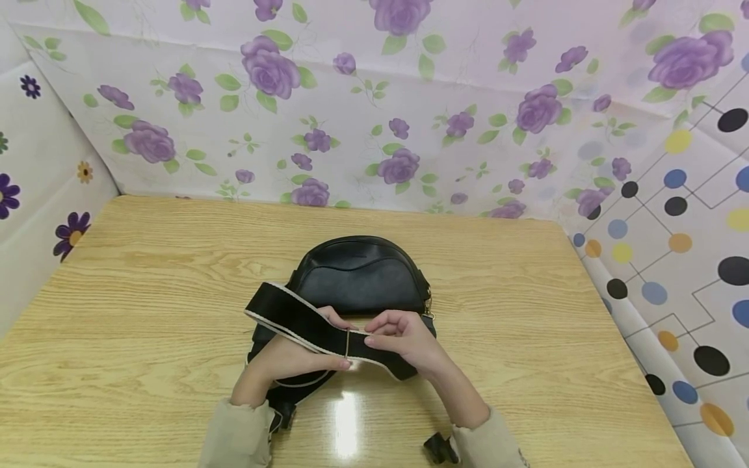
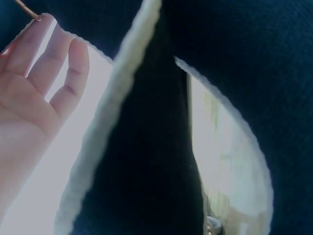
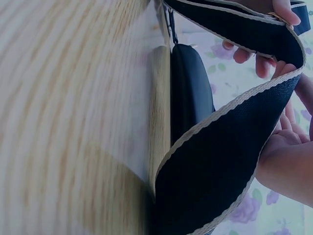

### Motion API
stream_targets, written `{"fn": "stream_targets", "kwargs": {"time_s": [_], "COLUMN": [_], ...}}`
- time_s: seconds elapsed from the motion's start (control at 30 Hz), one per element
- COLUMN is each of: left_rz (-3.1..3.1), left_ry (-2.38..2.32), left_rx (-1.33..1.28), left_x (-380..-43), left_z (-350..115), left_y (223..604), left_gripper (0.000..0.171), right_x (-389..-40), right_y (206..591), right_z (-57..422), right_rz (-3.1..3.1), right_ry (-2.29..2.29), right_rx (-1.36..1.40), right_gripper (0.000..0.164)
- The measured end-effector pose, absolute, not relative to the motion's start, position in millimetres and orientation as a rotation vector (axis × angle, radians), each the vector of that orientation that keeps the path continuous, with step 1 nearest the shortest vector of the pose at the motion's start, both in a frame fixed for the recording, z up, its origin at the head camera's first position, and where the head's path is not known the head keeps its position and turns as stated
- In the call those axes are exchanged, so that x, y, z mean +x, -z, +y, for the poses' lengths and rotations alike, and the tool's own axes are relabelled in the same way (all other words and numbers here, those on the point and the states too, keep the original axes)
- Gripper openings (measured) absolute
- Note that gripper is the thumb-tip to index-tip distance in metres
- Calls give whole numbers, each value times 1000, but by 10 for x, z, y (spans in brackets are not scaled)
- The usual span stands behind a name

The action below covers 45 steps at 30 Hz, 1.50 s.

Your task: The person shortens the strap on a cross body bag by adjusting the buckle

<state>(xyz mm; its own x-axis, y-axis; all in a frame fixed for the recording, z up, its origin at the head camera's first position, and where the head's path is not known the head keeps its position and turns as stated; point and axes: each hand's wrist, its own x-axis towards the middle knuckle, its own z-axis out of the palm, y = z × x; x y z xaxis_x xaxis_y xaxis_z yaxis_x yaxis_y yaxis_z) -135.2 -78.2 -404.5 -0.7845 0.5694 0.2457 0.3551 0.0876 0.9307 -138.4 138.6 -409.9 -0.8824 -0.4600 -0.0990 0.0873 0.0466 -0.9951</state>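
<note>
Gripping black fabric strap with white edging at slim gold-toned metal slider with left hand; pinching just beside with right hand. Held above wood-grain table, near black half-moon bag. Probably best: steady slider, feed flat, untwisted.

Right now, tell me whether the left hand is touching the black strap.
Touching: the head view shows the left hand gripping the black strap, thumb across its lower edge.
</note>
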Motion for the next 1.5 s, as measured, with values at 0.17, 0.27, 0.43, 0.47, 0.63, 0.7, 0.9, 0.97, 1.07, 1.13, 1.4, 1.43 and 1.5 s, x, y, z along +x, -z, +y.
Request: {"fn": "stream_targets", "kwargs": {"time_s": [0.17,0.27,0.43,0.47,0.63,0.7,0.9,0.97,1.07,1.13,1.4,1.43,1.5], "left_rz": [2184,2179,2162,2159,2137,2142,2172,2185,2195,2191,2192,2192,2194], "left_ry": [-1758,-1755,-1783,-1789,-1816,-1812,-1774,-1758,-1741,-1735,-1722,-1722,-1721], "left_rx": [915,908,912,913,939,943,961,969,963,961,951,954,956], "left_x": [-1352,-1357,-1357,-1358,-1370,-1375,-1370,-1367,-1365,-1376,-1322,-1309,-1296], "left_z": [-784,-780,-780,-781,-780,-776,-739,-730,-720,-721,-705,-703,-703], "left_y": [4037,4037,4042,4046,4059,4058,4025,4028,4040,4082,3926,3891,3857], "left_gripper": [35,35,36,36,35,35,35,35,36,36,33,32,32], "right_x": [-1393,-1394,-1397,-1398,-1401,-1401,-1394,-1388,-1382,-1380,-1385,-1385,-1383], "right_y": [4108,4106,4102,4102,4101,4098,4083,4081,4086,4087,4085,4085,4085], "right_z": [1398,1395,1381,1377,1355,1341,1295,1276,1252,1246,1247,1251,1258], "right_rz": [1948,1952,1948,1947,1947,1944,1944,1948,1944,1940,1960,1963,1970], "right_ry": [1883,1888,1906,1909,1922,1926,1938,1943,1952,1952,1923,1917,1901], "right_rx": [-407,-425,-428,-424,-408,-406,-408,-417,-436,-448,-450,-448,-435], "right_gripper": [23,22,21,21,20,21,20,19,18,18,19,19,19]}}
